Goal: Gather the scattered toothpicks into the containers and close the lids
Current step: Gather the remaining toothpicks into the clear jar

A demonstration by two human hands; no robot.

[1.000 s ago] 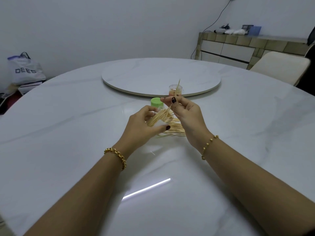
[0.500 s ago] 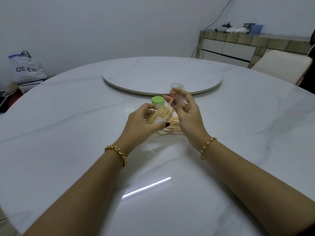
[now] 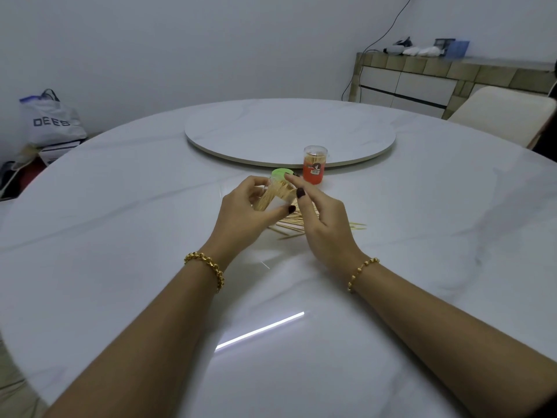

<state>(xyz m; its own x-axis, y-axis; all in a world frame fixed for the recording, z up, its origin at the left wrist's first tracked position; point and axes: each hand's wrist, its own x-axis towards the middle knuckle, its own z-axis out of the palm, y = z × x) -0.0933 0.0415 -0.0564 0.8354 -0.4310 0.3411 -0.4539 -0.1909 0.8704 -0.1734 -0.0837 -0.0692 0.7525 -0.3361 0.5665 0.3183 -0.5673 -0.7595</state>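
Since a second ago our right hand [image 3: 324,224] has dropped from its raised pose, and the toothpick it held upright no longer shows; the red jar [image 3: 315,170] it hid is now in plain sight.

Our left hand [image 3: 241,212] grips the clear jar [image 3: 281,203], thumb across the white label and fingers wrapped behind, tilting it so the mouth points up and away to the right. A bundle [image 3: 275,191] of toothpicks fills it (their ends reach the mouth). The right hand sits at that mouth, thumb against the rim and index finger stretched past it; whether it pinches anything we cannot tell.

Just behind the jar lies the green lid [image 3: 278,173], partly hidden by the fingers. Under the right hand, loose toothpicks [image 3: 294,226] lie scattered on the table [image 3: 120,236], a few poking out to the right. The red jar stands upright beyond the lid, clear top on, just before the rim of the turntable [image 3: 286,131].

We wear a gold bracelet on each wrist. A bag [image 3: 49,122] sits far left, off the table; a chair [image 3: 497,116] and a sideboard [image 3: 422,82] stand far right.
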